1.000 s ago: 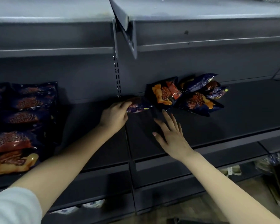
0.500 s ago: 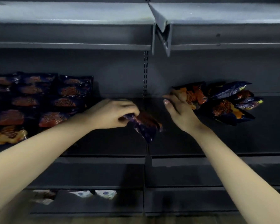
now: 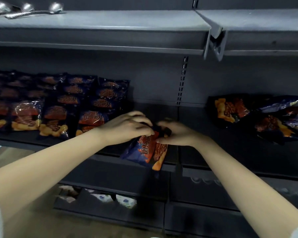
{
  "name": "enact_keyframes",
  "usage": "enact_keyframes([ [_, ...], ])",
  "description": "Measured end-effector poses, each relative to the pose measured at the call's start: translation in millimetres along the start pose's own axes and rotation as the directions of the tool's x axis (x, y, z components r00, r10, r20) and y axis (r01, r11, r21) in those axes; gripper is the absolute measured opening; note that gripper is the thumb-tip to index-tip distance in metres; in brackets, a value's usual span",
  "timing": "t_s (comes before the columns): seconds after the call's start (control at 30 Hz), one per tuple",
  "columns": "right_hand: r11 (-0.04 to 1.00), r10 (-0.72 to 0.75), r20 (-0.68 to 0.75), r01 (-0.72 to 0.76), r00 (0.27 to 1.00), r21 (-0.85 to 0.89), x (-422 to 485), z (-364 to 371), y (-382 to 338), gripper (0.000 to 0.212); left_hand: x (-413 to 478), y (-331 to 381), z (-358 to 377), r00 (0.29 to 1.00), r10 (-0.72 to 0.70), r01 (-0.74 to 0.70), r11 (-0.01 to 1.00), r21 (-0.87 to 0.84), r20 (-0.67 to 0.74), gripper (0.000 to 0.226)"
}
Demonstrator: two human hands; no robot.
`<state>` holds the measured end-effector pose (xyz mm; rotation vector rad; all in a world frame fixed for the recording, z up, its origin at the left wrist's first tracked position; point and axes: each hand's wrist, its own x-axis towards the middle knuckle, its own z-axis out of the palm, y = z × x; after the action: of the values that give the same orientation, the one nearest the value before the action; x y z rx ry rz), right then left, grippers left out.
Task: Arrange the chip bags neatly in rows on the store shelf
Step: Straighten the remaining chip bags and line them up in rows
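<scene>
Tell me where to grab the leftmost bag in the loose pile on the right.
Probably pinch the leftmost bag by its free left edge, coming from the front-left over bare shelf; the other bags overlap its right side.

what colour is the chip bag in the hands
The bag is dark blue with red-orange print; head view.

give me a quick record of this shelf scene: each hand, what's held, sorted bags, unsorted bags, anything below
left: the left hand grips the top of the held chip bag
right: the right hand pinches the same top edge
held: the bag hangs down over the front edge of the shelf
sorted: arranged rows of dark bags fill the shelf's left part
unsorted: a loose pile of bags lies heaped at the right
below: white packs on a lower shelf
</scene>
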<state>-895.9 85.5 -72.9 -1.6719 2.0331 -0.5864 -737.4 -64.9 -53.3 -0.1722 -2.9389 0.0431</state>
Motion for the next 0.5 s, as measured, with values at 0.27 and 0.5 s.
enact_keyframes([
  [0.27, 0.769, 0.037, 0.198, -0.154, 0.980, 0.621, -8, 9, 10, 0.068, -2, 3, -3, 0.926, 0.280, -0.245, 0.956, 0.160, -0.252, 0.042],
  [0.5, 0.406, 0.207, -0.106, 0.013, 0.973, 0.914, -12, 4, 18, 0.045, 28, 15, -19, 0.600, -0.790, 0.121, -0.063, -0.991, 0.124, 0.018],
])
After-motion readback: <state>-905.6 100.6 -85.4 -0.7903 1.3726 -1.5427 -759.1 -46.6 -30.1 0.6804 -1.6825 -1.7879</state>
